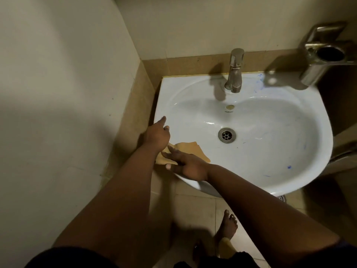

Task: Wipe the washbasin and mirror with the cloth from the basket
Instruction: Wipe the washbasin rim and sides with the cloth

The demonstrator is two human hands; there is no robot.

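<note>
The white washbasin [270, 120] fills the middle and right, with blue smears on its bowl and back rim. A yellow-orange cloth [193, 150] lies on its front-left rim, partly inside the bowl. My right hand [188, 165] lies on the cloth, fingers stretched over it and the thumb under its edge, pinching it. My left hand [157, 135] rests on the left rim just beyond the cloth, index finger pointing outward; its palm is hidden, so any hold on the cloth is unclear. No mirror or basket shows.
A steel tap [234, 72] stands at the back of the basin, and the drain [227, 135] sits mid-bowl. A metal holder [322, 55] juts from the wall at the upper right. A cream wall closes in on the left. My bare foot [227, 225] stands on the tiled floor below.
</note>
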